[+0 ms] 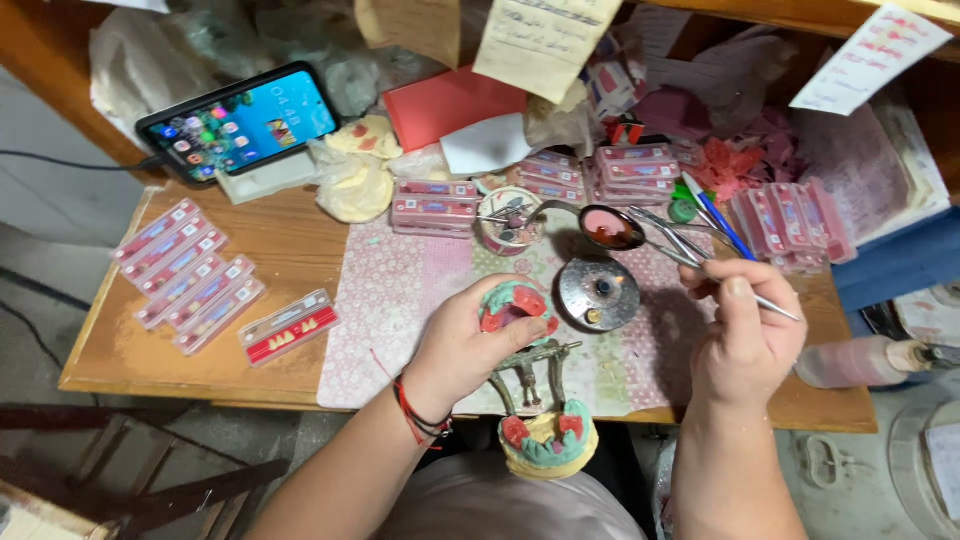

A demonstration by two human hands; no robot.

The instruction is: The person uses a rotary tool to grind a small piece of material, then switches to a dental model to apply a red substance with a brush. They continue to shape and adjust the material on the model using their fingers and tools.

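My left hand grips the upper half of a dental model, green plaster with red wax, mounted on a metal hinged frame. The frame's lower half, another green and red cast, hangs near my lap. My right hand pinches a thin metal tool whose spoon-like end holds red wax, right above a round metal burner.
Several trays of artificial teeth lie on the wooden table's left, more stacked at the back. A phone leans at back left. A small cup of tools, a blue pen and paper notes stand behind.
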